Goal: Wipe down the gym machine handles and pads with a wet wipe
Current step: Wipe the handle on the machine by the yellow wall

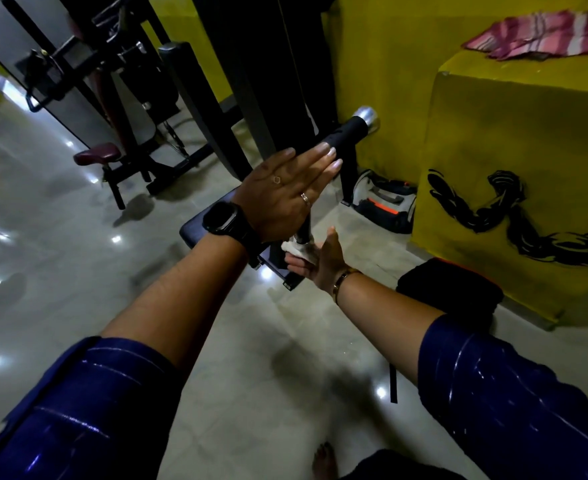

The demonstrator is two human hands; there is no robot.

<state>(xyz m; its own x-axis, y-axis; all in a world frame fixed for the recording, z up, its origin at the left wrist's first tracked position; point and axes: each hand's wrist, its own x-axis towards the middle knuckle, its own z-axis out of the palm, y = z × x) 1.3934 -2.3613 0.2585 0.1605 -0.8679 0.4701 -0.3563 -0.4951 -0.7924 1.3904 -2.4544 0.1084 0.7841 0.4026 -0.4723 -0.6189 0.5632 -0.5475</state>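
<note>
A black machine handle bar (349, 129) with a silver end cap runs from the upper right down towards me. My left hand (285, 188) lies flat over the bar with its fingers straight, a black watch on the wrist. Below it, my right hand (315, 259) holds a crumpled white wet wipe (297, 249) against the bar's lower metal end. A black seat pad (197, 226) shows partly under my left wrist.
A yellow block (514, 188) with a black painted arm stands at the right, with a pink striped cloth (541, 34) on top. A sports bag (384, 202) lies on the floor beside it. Other machines and a maroon seat (97, 155) stand at the back left.
</note>
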